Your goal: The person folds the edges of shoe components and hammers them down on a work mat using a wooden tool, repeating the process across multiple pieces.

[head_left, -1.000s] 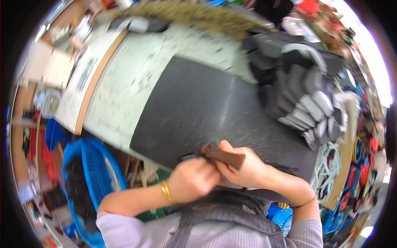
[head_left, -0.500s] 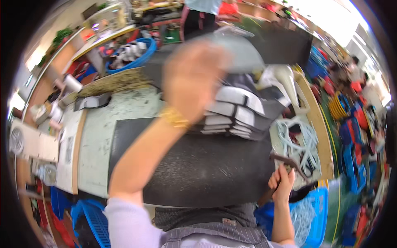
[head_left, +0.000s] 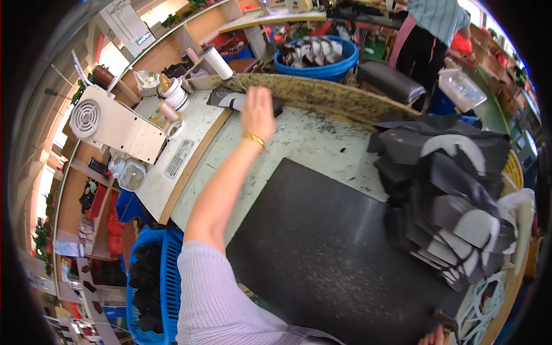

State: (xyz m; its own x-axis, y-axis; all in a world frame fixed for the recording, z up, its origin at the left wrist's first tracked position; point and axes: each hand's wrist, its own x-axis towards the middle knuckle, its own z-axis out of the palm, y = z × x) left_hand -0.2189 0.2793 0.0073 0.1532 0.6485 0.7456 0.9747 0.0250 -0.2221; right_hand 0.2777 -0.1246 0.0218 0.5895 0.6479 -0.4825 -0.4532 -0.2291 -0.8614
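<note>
My left hand (head_left: 258, 115), a gold bracelet at its wrist, reaches far across the bench with its fingers stretched out. It is over a small black and grey cut piece (head_left: 230, 100) by the back board; whether it touches the piece is hidden. At the lower right edge my right hand (head_left: 435, 337), partly cut off, is closed on a dark hammer (head_left: 446, 322) with a curved head. Beside it lies a large black mat (head_left: 305, 230) with worn speckles. Stacked black pieces with grey-white patches (head_left: 460, 221) overlap the mat's right side.
A wooden strip (head_left: 192, 169) divides the bench at left, beside a cream machine (head_left: 118, 123) and thread cones (head_left: 217, 62). A raised board (head_left: 322, 92) edges the back. Blue baskets (head_left: 171, 282) stand at lower left. Pale blue cords (head_left: 480, 305) lie at right. Another person (head_left: 428, 29) stands behind.
The view has swung left. My left hand has moved from the stacked pieces to the small cut piece at the back left. My right hand still holds the hammer.
</note>
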